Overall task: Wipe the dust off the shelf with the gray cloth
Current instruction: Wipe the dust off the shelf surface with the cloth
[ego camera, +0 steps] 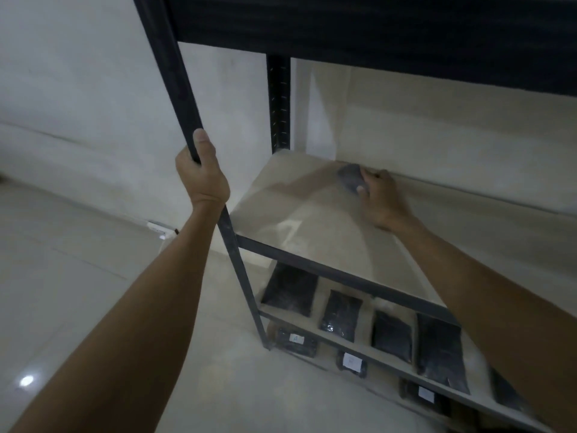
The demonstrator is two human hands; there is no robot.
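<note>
My right hand (379, 198) has its grip closed around the gray cloth (351, 179), fingers and thumb curled over the bunched fabric, and presses it down on the shelf (296, 214) at the back edge, near the back left corner where the pale board meets the wall (437, 120). The cloth pokes out to the left of my fingers, touching the board. My left hand (201, 173) has its grip clenched around the front left post (187, 98) of the rack, thumb pointing up along the dark metal, fingers wrapped behind it. Both my bare forearms reach in from the bottom of the view. The board I am working on is pale beige with a dark metal rail along its front edge. Behind the cloth stands the back left post (278, 101), dark and perforated. Below, on the next shelf down, dark packets (340, 315) lie side by side in a row, and lower still more dark packets carry white labels (352, 361). The floor (78, 276) to the left is pale tile.
</note>
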